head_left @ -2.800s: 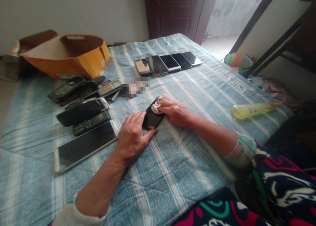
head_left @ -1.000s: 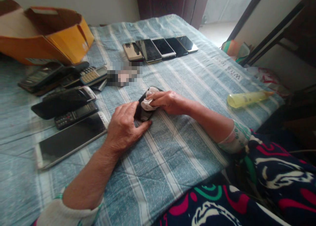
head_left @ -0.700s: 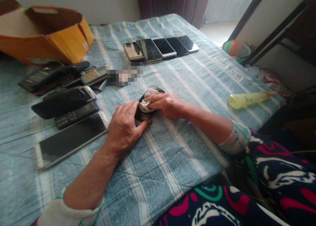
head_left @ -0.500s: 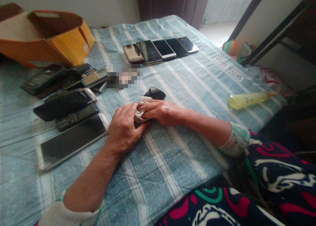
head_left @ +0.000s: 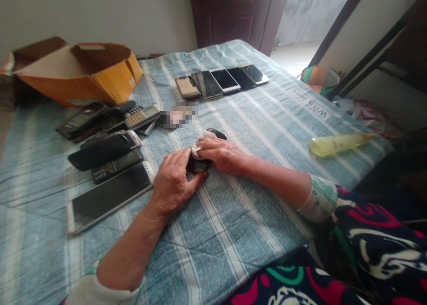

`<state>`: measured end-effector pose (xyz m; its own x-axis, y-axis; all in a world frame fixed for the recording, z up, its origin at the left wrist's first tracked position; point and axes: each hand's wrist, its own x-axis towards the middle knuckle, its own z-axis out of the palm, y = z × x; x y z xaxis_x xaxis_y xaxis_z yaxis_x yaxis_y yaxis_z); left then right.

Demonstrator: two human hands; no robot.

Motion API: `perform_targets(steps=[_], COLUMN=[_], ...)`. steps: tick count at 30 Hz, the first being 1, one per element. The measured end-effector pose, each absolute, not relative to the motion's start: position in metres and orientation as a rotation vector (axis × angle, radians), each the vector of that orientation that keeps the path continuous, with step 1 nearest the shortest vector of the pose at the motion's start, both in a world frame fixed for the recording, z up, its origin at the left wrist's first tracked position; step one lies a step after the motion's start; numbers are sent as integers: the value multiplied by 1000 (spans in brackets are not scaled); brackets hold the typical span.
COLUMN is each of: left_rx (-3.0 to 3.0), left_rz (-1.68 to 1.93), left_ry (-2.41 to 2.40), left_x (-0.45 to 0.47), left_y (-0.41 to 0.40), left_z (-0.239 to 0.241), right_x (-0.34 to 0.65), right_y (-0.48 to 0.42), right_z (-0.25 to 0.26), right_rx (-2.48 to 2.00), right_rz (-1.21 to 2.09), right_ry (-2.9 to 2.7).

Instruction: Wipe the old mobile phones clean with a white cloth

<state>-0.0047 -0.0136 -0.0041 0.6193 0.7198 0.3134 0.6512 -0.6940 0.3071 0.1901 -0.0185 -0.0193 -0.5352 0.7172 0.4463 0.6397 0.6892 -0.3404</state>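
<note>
A dark phone (head_left: 218, 133) lies on the striped tablecloth (head_left: 227, 216), its middle covered by my hands and a white cloth or tissue (head_left: 196, 151). My left hand (head_left: 173, 176) grips the near end of the phone, with fingers along one side and thumb along the other. Pressed onto the phone's upper face is the crumpled white cloth, held under the bent fingers of my right hand (head_left: 225, 154). Just left of my left hand, a large white-framed smartphone (head_left: 111, 198) lies face up.
Several old keypad phones (head_left: 142, 114) are heaped at the left, before an open yellow cardboard box (head_left: 113, 80). Several smartphones (head_left: 226, 80) form a row at the back. A pixelated patch (head_left: 178, 115) hides something. A yellow bottle (head_left: 338, 144) lies near the right edge.
My right hand and the cloth have slid toward the phone's far end, uncovering more of its near part. My left hand keeps its grip. The camera view has shifted slightly.
</note>
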Motion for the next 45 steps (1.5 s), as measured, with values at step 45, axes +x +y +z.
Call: perform_targets(steps=[45], left_rx=[2591], left_rz=[878], left_ry=[1167], left_x=[-7], left_y=[-20], left_z=[-11], right_x=[191], right_y=[18], right_z=[-14], right_rx=[-1439], right_rz=[-47], right_ry=[-2237])
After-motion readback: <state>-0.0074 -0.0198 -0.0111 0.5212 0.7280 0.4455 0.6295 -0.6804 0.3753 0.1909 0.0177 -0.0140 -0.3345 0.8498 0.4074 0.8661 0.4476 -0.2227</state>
